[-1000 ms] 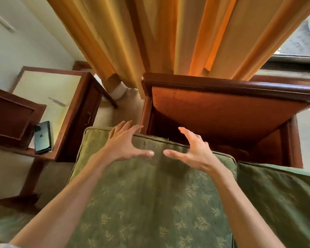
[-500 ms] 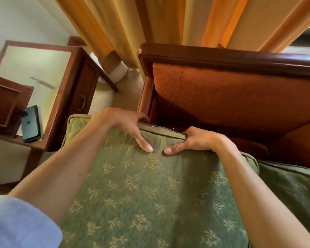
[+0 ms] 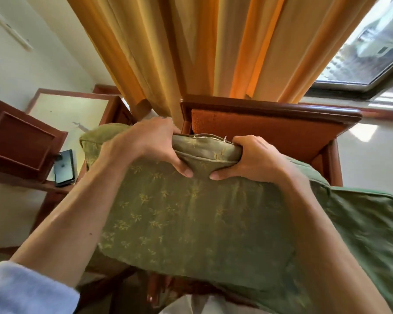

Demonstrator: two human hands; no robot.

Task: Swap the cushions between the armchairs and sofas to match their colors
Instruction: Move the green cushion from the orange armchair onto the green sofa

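A green cushion (image 3: 191, 218) with a yellow leaf pattern is lifted and tilted up toward me. My left hand (image 3: 150, 143) and my right hand (image 3: 247, 159) both grip its far edge, side by side, thumbs pressed into the top face. Behind it stands an armchair (image 3: 270, 130) with a dark wooden frame and an orange padded back. A second green cushion (image 3: 372, 234) lies at the right, partly under the lifted one. The armchair's seat is hidden by the cushions.
A wooden side table (image 3: 73, 109) with a pale top stands at the left, with a dark phone (image 3: 64, 167) on its near edge and a wooden box (image 3: 18, 141) beside it. Orange curtains (image 3: 213, 46) hang behind the armchair. A window (image 3: 368, 48) is at the upper right.
My hands went from hovering open above the cushion to closing on its far edge, then raised that edge so the cushion now tilts up off the seat.
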